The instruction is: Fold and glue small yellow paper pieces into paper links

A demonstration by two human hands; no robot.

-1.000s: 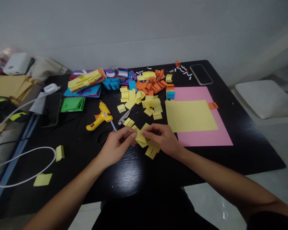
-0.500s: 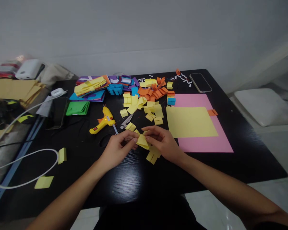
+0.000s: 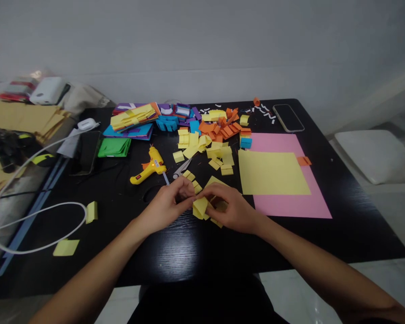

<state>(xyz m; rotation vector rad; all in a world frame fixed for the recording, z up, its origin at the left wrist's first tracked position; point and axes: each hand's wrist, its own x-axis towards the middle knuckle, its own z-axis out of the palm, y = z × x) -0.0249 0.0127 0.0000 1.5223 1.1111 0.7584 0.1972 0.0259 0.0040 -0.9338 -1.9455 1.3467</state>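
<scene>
A small folded piece of yellow paper (image 3: 200, 207) is pinched between my two hands above the front middle of the black table. My left hand (image 3: 170, 200) grips its left edge with thumb and fingers. From the other side, my right hand (image 3: 231, 207) holds it with curled fingers that hide part of it. More yellow pieces lie just under and behind the right hand. Beyond the left hand are scissors (image 3: 182, 168), partly covered by paper, and a yellow glue gun (image 3: 150, 166) lying on its side. Several small folded yellow pieces (image 3: 192, 143) are heaped farther back.
At right, a yellow sheet (image 3: 273, 173) overlaps a pink sheet (image 3: 293, 207). A phone (image 3: 288, 118) lies at the back right. Orange folded pieces (image 3: 219, 130), coloured paper stacks (image 3: 131, 119) and green paper (image 3: 114, 147) line the back. A white cable (image 3: 37, 210) loops at left.
The yellow piece has turned between my fingers, and my right hand has curled in closer around it. The view has shifted slightly, moving the table's things a little to the right.
</scene>
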